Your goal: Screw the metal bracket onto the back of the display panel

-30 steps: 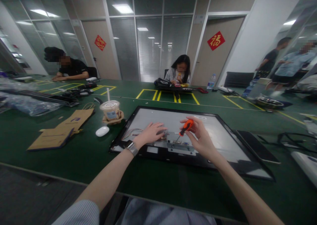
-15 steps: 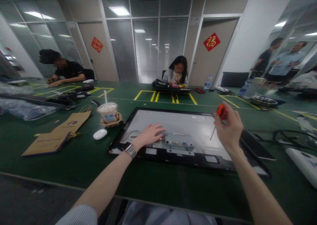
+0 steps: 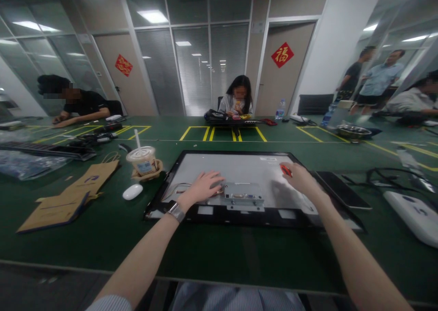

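A flat display panel, pale-backed with a black frame, lies in front of me on the green table. Near its lower middle sits a metal bracket box with connector ports. My left hand rests with fingers spread at the box's left end, beside some thin wires. Over the panel's right part, my right hand is closed round a screwdriver with a red and black handle. The screwdriver's shaft cannot be made out now.
Left of the panel are a lidded drink cup with a straw, a white mouse and brown paper bags. To the right lie a black phone-like slab, a white device and cables. People sit across the table.
My right hand has moved left and down toward the panel, with the screwdriver turned from upright to lying lower. The left hand stays by the box. The view has shifted slightly.
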`<state>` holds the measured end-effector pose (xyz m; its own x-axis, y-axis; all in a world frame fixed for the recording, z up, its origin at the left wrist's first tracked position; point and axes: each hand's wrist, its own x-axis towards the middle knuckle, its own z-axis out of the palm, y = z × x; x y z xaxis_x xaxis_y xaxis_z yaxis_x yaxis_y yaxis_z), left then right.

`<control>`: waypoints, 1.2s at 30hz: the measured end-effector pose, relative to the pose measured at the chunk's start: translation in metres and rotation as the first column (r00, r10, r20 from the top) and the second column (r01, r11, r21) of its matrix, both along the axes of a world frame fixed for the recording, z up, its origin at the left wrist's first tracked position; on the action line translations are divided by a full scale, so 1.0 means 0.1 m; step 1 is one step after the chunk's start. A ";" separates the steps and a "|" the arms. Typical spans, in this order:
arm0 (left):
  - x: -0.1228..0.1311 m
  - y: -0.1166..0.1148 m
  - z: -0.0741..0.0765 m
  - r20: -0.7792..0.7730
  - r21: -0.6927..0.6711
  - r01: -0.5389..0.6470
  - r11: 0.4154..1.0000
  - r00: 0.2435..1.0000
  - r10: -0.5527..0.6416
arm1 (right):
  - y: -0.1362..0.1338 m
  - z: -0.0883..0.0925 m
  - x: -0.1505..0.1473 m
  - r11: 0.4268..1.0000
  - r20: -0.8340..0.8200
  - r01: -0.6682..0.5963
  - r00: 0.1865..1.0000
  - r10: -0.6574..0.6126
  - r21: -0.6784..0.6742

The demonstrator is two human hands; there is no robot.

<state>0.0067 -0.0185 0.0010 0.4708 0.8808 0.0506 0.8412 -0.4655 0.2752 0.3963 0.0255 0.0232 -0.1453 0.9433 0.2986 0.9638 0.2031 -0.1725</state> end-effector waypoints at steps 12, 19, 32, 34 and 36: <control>0.09 -0.10 0.14 0.107 0.087 -0.036 0.996 0.994 0.027 | -0.04 -0.06 -0.17 0.976 -0.273 -0.218 0.937 0.218 0.029; 0.17 -0.19 0.22 0.281 -0.028 0.068 0.997 0.958 -0.057 | -0.31 0.10 -0.55 0.755 -0.421 -0.509 0.842 0.337 -0.414; 0.23 -0.22 0.33 0.403 -0.002 0.039 0.999 0.915 -0.035 | -0.36 0.17 -0.61 0.820 -0.397 -0.529 0.816 0.419 -0.221; 0.22 -0.21 0.34 0.421 0.001 0.036 0.999 0.906 -0.033 | -0.33 0.15 -0.60 0.813 -0.429 -0.562 0.778 0.459 -0.149; 0.22 -0.19 0.32 0.432 -0.022 0.045 0.999 0.901 -0.031 | -0.30 0.12 -0.60 0.810 -0.452 -0.574 0.758 0.470 -0.119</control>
